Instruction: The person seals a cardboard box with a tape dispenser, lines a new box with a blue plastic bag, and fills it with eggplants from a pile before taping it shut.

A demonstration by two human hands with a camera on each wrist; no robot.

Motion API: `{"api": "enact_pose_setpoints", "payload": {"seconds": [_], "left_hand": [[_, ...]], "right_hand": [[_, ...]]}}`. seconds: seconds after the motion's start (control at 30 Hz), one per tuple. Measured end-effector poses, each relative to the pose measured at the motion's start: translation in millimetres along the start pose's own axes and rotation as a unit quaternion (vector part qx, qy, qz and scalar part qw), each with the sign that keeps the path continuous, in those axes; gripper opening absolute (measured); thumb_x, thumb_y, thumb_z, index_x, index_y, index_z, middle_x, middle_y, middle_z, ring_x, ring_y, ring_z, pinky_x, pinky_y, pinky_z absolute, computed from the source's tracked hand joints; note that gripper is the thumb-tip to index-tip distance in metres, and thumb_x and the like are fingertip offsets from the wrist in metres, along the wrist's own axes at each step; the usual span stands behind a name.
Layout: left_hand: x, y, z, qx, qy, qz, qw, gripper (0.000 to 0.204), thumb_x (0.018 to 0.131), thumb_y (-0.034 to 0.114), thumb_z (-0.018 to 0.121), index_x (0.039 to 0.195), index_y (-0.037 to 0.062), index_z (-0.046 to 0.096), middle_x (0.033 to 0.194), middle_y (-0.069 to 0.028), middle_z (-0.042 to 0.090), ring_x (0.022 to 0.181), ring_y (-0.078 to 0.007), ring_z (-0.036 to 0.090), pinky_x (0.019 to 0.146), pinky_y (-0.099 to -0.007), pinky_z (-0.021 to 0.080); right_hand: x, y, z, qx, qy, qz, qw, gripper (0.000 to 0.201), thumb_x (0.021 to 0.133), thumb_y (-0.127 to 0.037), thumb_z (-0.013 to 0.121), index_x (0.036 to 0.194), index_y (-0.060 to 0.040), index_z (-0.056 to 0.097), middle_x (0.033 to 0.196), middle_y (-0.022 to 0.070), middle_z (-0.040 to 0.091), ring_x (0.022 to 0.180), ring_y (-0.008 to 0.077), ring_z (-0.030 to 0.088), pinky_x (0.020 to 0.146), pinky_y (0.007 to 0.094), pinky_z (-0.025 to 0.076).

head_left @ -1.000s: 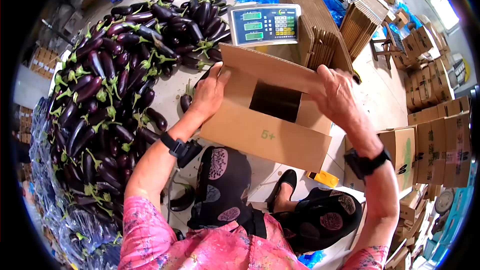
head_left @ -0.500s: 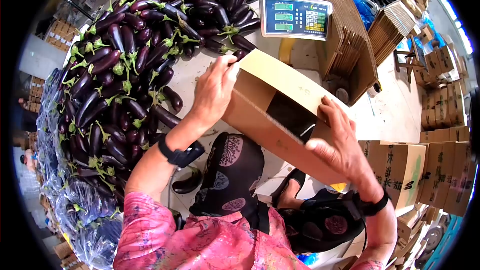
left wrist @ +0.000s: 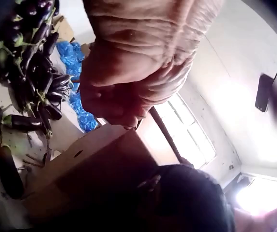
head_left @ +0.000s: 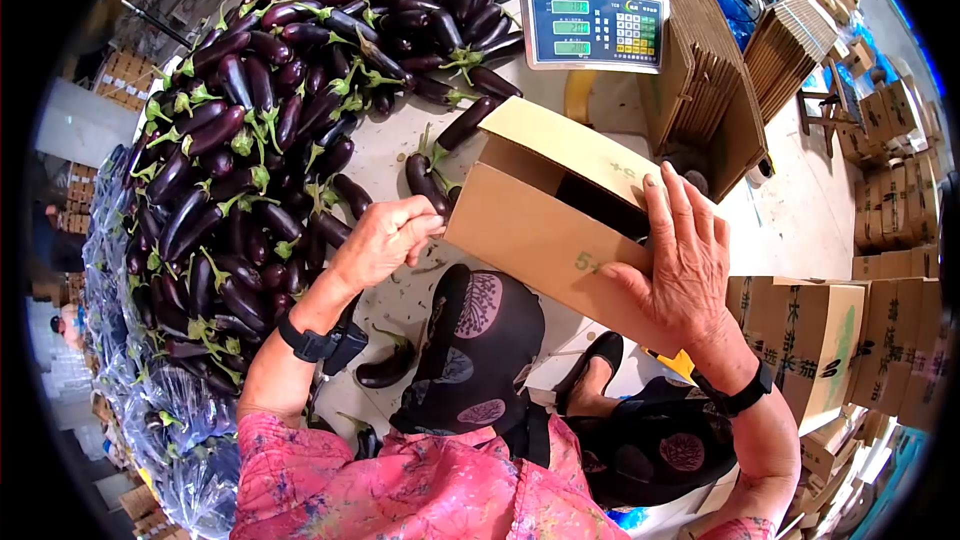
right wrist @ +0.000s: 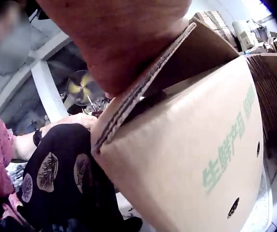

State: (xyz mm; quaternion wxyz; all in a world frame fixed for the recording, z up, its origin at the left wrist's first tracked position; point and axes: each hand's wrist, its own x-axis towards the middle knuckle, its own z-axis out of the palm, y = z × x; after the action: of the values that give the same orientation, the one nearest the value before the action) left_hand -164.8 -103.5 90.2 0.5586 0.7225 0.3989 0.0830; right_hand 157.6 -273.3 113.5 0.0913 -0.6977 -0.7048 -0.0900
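Observation:
A brown cardboard box (head_left: 550,240) sits tilted in front of the person's knees, its long flaps partly folded over a dark, narrowed opening. The right hand (head_left: 690,275) lies across the box's right end, fingers straight and thumb spread on the near flap. At the box's left corner, the left hand (head_left: 385,245) has its fingers curled, with fingertips pinching the edge. In the left wrist view that hand (left wrist: 129,82) overlaps the top of the box (left wrist: 100,154). Green print shows on the box side (right wrist: 225,150) in the right wrist view.
A big heap of eggplants (head_left: 250,170) covers the left side, with a few loose eggplants (head_left: 425,180) near the box. Beyond stands a scale display (head_left: 595,28) beside a stack of flat cardboard (head_left: 700,70). Printed cartons (head_left: 800,340) stand to the right.
The left hand has left the far flap's corner and come down to the near left corner. The flaps have folded inward, narrowing the opening. The right hand has flattened onto the box.

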Motion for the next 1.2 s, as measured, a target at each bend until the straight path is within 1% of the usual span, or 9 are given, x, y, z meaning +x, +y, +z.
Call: {"api": "enact_pose_setpoints", "payload": {"seconds": [0.1,0.17,0.23,0.27,0.37,0.43,0.73,1.1,1.2], "left_hand": [[-10.9,-1.9,-16.6,-0.056,0.121,-0.015,0.991,0.026,0.1,0.025,0.057,0.085,0.0035,0.061,0.059,0.0035,0.05,0.052,-0.0056,0.048,0.05,-0.0215,0.038],[-11.2,-35.2,-57.9,0.108,0.12,-0.068,0.985,0.019,0.094,0.019,0.06,0.095,0.0002,0.065,0.07,-0.0028,0.06,0.064,-0.01,0.058,0.059,-0.0262,0.048],[-12.9,-43.0,-58.5,0.393,0.034,0.093,0.914,0.025,0.093,0.02,0.06,0.106,0.0,0.068,0.093,-0.0072,0.066,0.089,-0.0135,0.063,0.078,-0.031,0.051],[-9.4,-46.6,-57.2,0.353,0.039,0.077,0.932,0.04,0.097,0.036,0.06,0.117,0.0019,0.065,0.122,-0.0081,0.064,0.118,-0.0221,0.059,0.099,-0.0408,0.046],[24.7,11.7,-31.1,-0.029,0.073,0.091,0.993,0.055,0.102,0.048,0.049,0.134,0.0043,0.057,0.138,-0.0079,0.057,0.132,-0.0221,0.05,0.107,-0.043,0.041],[69.3,24.8,-17.7,-0.015,0.036,0.179,0.983,0.063,0.105,0.053,0.036,0.145,0.0056,0.047,0.146,-0.0108,0.05,0.141,-0.0235,0.041,0.113,-0.046,0.035],[150.4,25.4,42.3,0.093,0.052,0.275,0.956,0.032,0.106,0.031,0.041,0.121,0.008,0.058,0.11,-0.0141,0.051,0.109,-0.0276,0.05,0.103,-0.038,0.039],[144.5,34.9,44.6,0.268,0.12,0.301,0.907,0.025,0.098,0.023,0.058,0.118,0.0084,0.059,0.114,-0.0122,0.057,0.107,-0.0336,0.056,0.093,-0.0416,0.047],[138.2,47.2,59.5,0.308,0.162,0.251,0.903,0.023,0.095,0.024,0.062,0.111,0.0074,0.06,0.114,-0.014,0.056,0.104,-0.035,0.058,0.091,-0.0431,0.048]], "right_hand": [[-1.4,-0.2,-0.5,0.01,0.015,-0.011,1.0,0.088,0.085,-0.069,0.053,0.143,-0.0024,0.045,0.151,0.019,0.041,0.136,0.0364,0.041,0.105,0.0486,0.033],[-6.8,0.6,0.3,0.02,0.015,-0.013,1.0,0.085,0.087,-0.065,0.055,0.142,-0.0013,0.047,0.149,0.0191,0.045,0.134,0.0365,0.044,0.104,0.0479,0.035],[-9.5,-0.7,8.2,0.026,0.007,-0.019,0.999,0.08,0.09,-0.061,0.055,0.142,-0.0004,0.048,0.146,0.0194,0.049,0.132,0.0366,0.047,0.104,0.0463,0.037],[-8.3,-2.5,12.4,0.042,0.027,-0.033,0.998,0.068,0.089,-0.047,0.065,0.136,0.0009,0.053,0.139,0.0195,0.056,0.13,0.0366,0.051,0.1,0.0464,0.041],[-9.5,-4.4,22.4,0.051,0.014,-0.043,0.998,0.061,0.086,-0.03,0.072,0.134,0.0025,0.055,0.14,0.0198,0.055,0.132,0.0365,0.05,0.103,0.0467,0.041],[-7.7,-3.9,23.4,0.049,0.029,-0.055,0.997,0.06,0.083,-0.031,0.073,0.13,0.0035,0.057,0.138,0.0211,0.055,0.13,0.0363,0.051,0.1,0.0475,0.043],[2.2,-6.5,18.4,0.114,-0.007,-0.01,0.993,0.046,0.081,-0.018,0.073,0.117,0.005,0.056,0.145,0.0202,0.048,0.13,0.0387,0.048,0.106,0.0469,0.039],[3.1,-2.1,19.6,0.157,0.03,-0.047,0.986,0.026,0.084,-0.014,0.064,0.105,-0.0017,0.057,0.139,0.0221,0.048,0.124,0.0389,0.047,0.099,0.048,0.041],[1.8,-0.7,26.6,0.168,0.016,-0.012,0.986,0.045,0.087,-0.018,0.062,0.129,-0.0046,0.052,0.141,0.0187,0.046,0.127,0.0374,0.044,0.104,0.047,0.038]]}}
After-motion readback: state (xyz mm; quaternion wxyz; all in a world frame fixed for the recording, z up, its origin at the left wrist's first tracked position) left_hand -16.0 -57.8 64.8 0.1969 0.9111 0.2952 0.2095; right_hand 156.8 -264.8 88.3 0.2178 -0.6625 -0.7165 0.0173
